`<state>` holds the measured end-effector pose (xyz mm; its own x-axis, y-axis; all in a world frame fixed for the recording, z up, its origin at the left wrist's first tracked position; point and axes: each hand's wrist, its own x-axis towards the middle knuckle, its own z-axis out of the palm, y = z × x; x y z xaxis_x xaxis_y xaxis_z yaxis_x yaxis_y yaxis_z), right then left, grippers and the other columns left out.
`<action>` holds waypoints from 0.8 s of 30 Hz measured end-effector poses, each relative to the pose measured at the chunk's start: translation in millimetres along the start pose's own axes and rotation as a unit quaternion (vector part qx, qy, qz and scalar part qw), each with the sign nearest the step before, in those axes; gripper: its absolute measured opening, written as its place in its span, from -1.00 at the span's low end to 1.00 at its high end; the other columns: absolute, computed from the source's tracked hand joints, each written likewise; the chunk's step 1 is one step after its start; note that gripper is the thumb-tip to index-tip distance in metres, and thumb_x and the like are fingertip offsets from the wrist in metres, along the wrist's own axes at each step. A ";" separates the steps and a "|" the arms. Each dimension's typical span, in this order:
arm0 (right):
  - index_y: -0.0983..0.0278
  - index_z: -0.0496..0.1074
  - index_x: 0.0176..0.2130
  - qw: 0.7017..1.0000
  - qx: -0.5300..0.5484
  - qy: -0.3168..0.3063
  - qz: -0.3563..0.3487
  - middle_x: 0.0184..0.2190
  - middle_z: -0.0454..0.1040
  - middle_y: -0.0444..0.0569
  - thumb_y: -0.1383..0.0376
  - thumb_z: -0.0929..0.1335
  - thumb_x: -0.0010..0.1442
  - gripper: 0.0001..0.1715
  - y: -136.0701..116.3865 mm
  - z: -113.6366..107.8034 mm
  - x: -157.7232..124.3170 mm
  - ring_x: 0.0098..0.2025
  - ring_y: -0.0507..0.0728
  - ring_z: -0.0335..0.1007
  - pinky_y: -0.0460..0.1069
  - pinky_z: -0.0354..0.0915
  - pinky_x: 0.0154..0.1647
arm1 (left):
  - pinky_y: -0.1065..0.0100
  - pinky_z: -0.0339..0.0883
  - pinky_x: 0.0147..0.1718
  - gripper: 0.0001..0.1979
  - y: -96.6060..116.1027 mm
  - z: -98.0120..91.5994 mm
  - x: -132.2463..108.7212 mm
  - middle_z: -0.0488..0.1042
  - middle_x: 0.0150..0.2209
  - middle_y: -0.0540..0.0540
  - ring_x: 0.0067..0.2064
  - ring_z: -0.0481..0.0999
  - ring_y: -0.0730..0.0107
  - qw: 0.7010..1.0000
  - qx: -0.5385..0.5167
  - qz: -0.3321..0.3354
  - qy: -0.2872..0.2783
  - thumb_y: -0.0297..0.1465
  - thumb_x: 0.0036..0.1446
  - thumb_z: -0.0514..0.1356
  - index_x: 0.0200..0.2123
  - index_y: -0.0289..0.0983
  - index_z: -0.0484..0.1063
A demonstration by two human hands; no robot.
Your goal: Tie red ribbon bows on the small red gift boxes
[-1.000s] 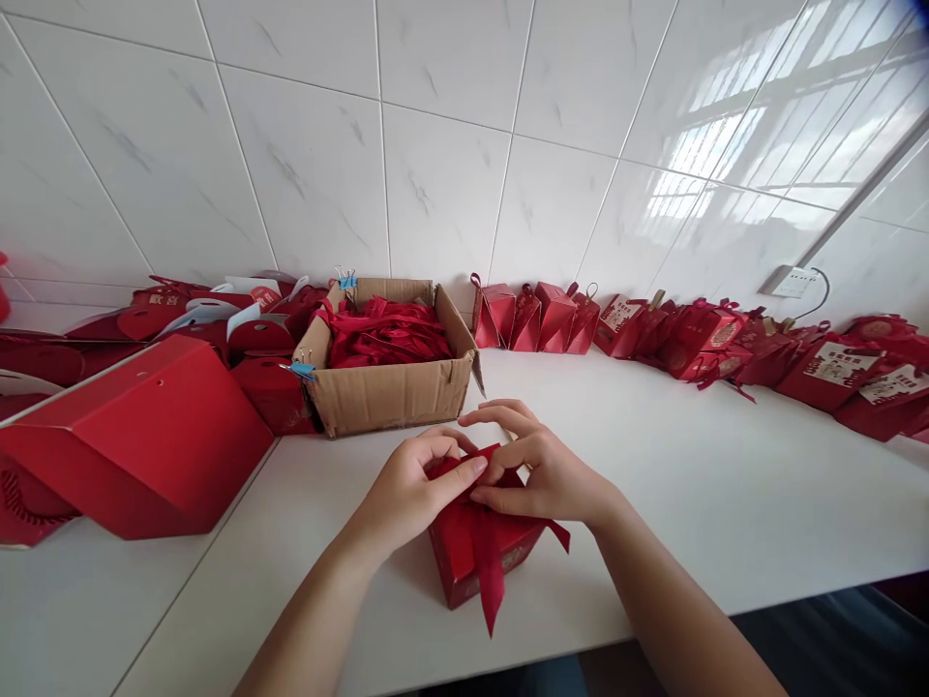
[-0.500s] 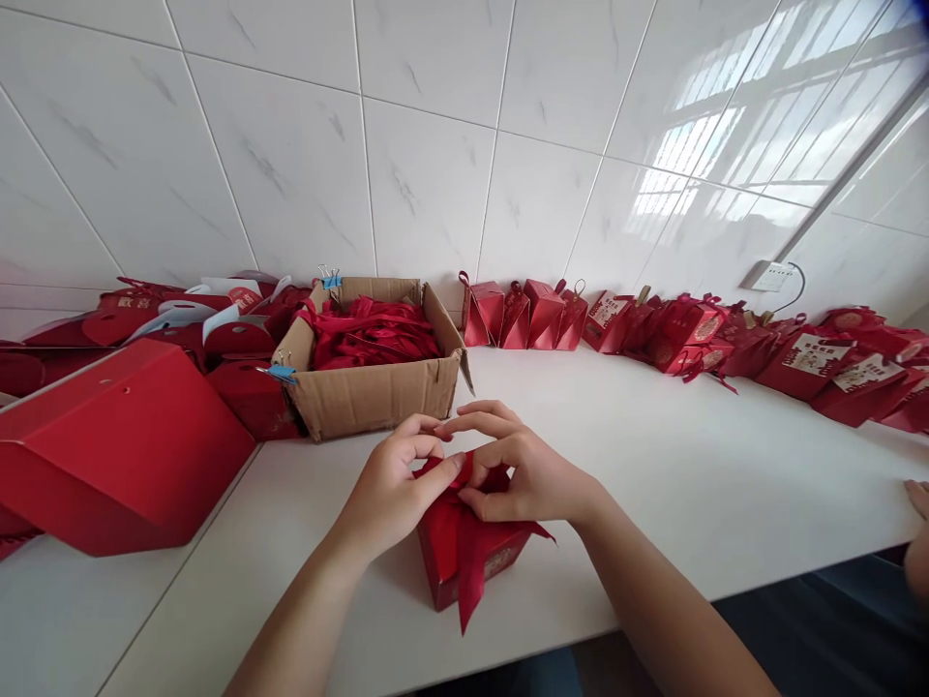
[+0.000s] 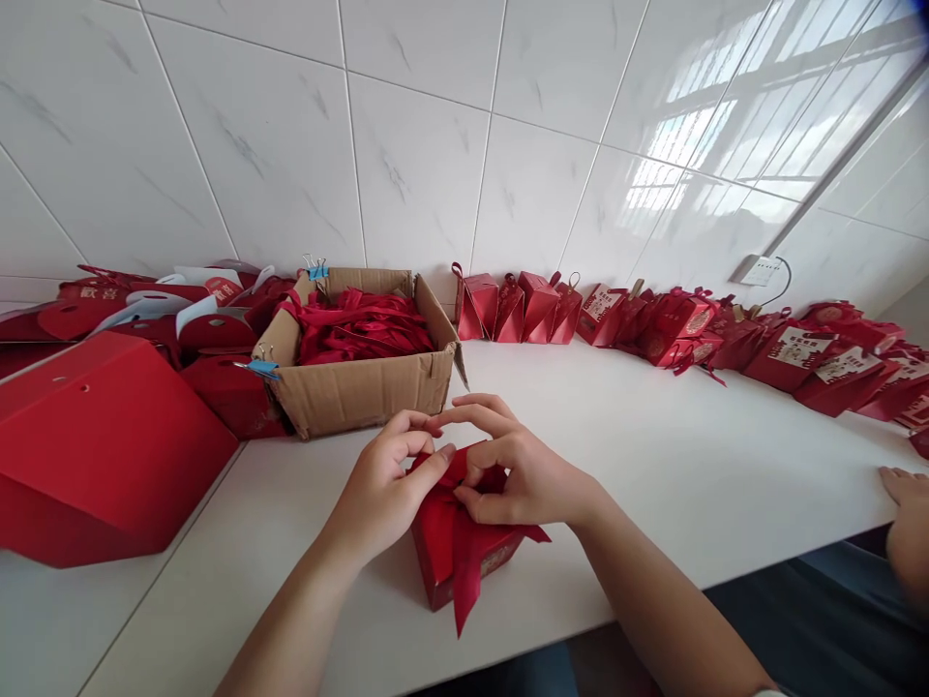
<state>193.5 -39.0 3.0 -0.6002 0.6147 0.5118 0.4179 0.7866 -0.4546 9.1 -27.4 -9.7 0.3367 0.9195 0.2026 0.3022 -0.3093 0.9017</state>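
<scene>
A small red gift box (image 3: 430, 557) stands on the white table in front of me, with a dark red ribbon (image 3: 466, 566) on its top. One ribbon tail hangs down the front and another points to the right. My left hand (image 3: 396, 484) bends over the box's left side, thumb pressed on the ribbon near the knot. Over the right side, my right hand (image 3: 519, 469) pinches the ribbon between thumb and index finger. The knot itself is mostly hidden under my fingers.
Behind stands a cardboard box (image 3: 363, 392) full of red ribbons (image 3: 363, 327). A large red box (image 3: 108, 455) and a pile of red packaging are at left. Several finished-looking red boxes (image 3: 541, 310) line the wall. Another person's hand (image 3: 907, 489) rests at the right edge.
The view has shifted slightly, so the background appears a little further left. My hands keep nearly the same hold on the ribbon. The other person's hand shows more at the right.
</scene>
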 end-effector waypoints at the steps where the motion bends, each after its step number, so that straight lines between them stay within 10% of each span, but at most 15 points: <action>1: 0.25 0.34 -0.62 1.000 0.001 -0.001 0.003 0.07 0.34 0.03 0.41 0.41 -0.03 -0.78 -0.2 0.1 0.0 0.25 0.28 0.03 0.22 0.12 0.19 | 0.36 0.23 -0.15 -0.67 -0.6 0.0 0.0 0.34 -0.15 -0.08 -0.08 0.38 0.24 1.000 0.001 0.003 0.000 -0.24 0.12 0.14 -0.62 -0.26 0.36; 24: 0.26 0.28 -0.66 1.000 0.020 -0.007 0.014 0.12 0.33 -0.02 0.49 0.42 -0.12 -0.73 -1.4 -2.4 -3.1 0.28 0.28 0.00 0.18 0.17 0.17 | 0.35 0.28 -0.18 -0.69 -1.9 11.8 -2.5 0.39 -0.28 -0.07 -0.19 0.40 0.29 0.998 -0.061 0.001 -0.025 -0.26 0.16 0.12 -0.58 -0.26 0.31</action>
<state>196.4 -41.9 3.8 -0.5980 0.6357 0.4882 0.4082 0.7657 -0.4971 18.2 -32.0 -16.5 0.3815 0.9049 0.1886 0.1915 -0.2770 0.9416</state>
